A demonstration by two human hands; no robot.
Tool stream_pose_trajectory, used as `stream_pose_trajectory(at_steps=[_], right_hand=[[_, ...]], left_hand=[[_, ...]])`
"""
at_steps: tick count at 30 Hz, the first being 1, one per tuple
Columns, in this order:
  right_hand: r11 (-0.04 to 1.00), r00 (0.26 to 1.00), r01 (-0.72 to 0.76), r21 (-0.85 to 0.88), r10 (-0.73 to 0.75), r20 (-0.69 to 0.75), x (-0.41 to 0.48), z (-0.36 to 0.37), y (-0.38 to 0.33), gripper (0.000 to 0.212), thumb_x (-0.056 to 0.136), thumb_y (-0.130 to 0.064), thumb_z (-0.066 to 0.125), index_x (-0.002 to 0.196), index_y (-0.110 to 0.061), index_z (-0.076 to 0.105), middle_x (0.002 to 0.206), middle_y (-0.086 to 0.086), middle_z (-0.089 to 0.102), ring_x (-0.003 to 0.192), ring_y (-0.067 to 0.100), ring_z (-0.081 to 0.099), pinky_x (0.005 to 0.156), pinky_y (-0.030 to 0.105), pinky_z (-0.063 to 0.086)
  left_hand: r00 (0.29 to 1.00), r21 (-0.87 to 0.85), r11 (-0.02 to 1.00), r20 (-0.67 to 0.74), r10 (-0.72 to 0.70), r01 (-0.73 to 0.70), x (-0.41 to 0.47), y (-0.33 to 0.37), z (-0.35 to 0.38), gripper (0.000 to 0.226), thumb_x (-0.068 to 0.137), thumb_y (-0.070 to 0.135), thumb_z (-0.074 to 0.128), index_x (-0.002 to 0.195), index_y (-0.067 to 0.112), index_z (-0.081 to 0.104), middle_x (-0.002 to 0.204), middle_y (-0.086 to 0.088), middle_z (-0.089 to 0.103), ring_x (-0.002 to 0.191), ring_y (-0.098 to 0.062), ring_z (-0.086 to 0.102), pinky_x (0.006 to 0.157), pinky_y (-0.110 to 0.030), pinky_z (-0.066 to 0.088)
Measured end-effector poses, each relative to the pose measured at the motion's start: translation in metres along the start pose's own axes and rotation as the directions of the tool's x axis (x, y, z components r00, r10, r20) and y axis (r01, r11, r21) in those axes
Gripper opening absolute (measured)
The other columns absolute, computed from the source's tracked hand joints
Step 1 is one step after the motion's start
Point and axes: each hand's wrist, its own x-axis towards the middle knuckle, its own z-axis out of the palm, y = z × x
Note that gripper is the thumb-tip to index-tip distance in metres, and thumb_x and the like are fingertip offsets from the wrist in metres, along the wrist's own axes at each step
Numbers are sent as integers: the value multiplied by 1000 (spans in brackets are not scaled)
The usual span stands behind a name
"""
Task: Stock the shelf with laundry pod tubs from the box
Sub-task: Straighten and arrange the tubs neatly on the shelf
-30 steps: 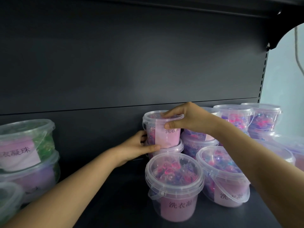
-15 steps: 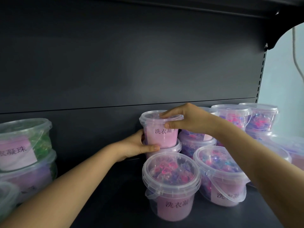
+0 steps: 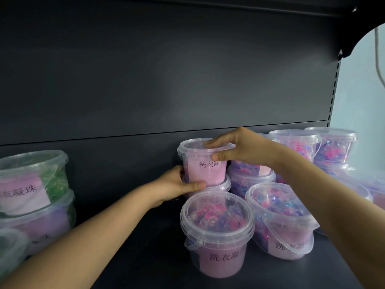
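Got both hands on the top tub point(image 3: 205, 161) right now, stacked on another tub point(image 3: 216, 187) at the back of the shelf point(image 3: 129, 243). My right hand point(image 3: 239, 148) is curled over the lid with the thumb pressing the front rim, and my left hand point(image 3: 177, 183) wraps around the base where the two tubs meet. Trick here, I think, is to square it so the label faces out before letting go. More tubs point(image 3: 295, 142) crowd just right of my right fingers, one front tub point(image 3: 217, 232) sits right below my left thumb, and green tubs point(image 3: 35, 174) are well off to the left.
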Motion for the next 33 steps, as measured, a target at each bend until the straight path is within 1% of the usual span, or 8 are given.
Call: stream_pose_trajectory(at_steps=[2,5,14,17,21,24,27,33], right_hand=[[1000,1000,-1,-18,1,7,0,-1,0,38,79,-26,75,116,-21,68,122,-12,64,110,-4,55,95,2,36],[998,1000,-4,-56,3,-25,-1,0,0,38,79,-30,75,115,-22,69,121,-9,66,111,5,58,101,20,40],[967,988,-6,-256,-33,-151,-17,8,-7,41,82,-29,72,121,-19,65,125,-5,64,97,8,55,78,11,32],[930,987,-42,-365,-19,-161,-26,4,-13,45,83,-31,69,125,-16,61,132,-2,59,120,18,52,96,21,35],[882,989,-99,-461,37,-142,-63,0,-35,48,85,-32,65,129,-15,58,136,1,54,129,21,43,102,28,35],[846,985,-168,-506,129,-113,-107,2,-59,35,84,-35,61,113,-15,64,117,5,62,118,26,50,90,34,46],[768,962,-250,-590,265,-63,-163,9,-89,47,84,-43,60,125,-22,56,128,4,58,122,25,49,97,36,44],[611,881,-311,-728,472,20,-273,18,-143,62,83,-46,60,139,-23,45,140,1,49,128,24,46,102,34,40]], left_hand=[[1000,19,1000,0,-4,4,-2,2,0,76,73,33,76,137,17,38,124,6,54,104,-7,52,73,-10,42],[1000,59,998,-14,-8,9,-5,4,1,77,74,35,74,138,18,36,126,4,52,105,-7,50,71,-9,42],[997,249,965,-22,-79,82,-20,19,-5,67,81,42,67,136,17,38,132,0,49,112,-11,49,93,-22,38],[989,386,913,-109,-96,131,-38,28,-11,64,84,40,65,136,13,41,134,-5,50,118,-15,49,95,-24,38],[978,622,768,-206,-29,154,-86,44,-19,50,85,38,64,126,13,47,126,-4,54,112,-19,53,92,-28,42],[980,859,502,-172,100,99,-141,54,-17,39,87,34,60,117,12,48,119,-5,54,106,-22,54,88,-34,46],[977,956,291,-105,187,47,-202,62,-6,38,91,33,55,120,11,47,120,-6,52,111,-25,51,86,-37,47],[959,961,268,-15,282,-64,-304,81,31,39,93,32,49,125,10,45,124,-8,50,115,-26,47,86,-38,43]])
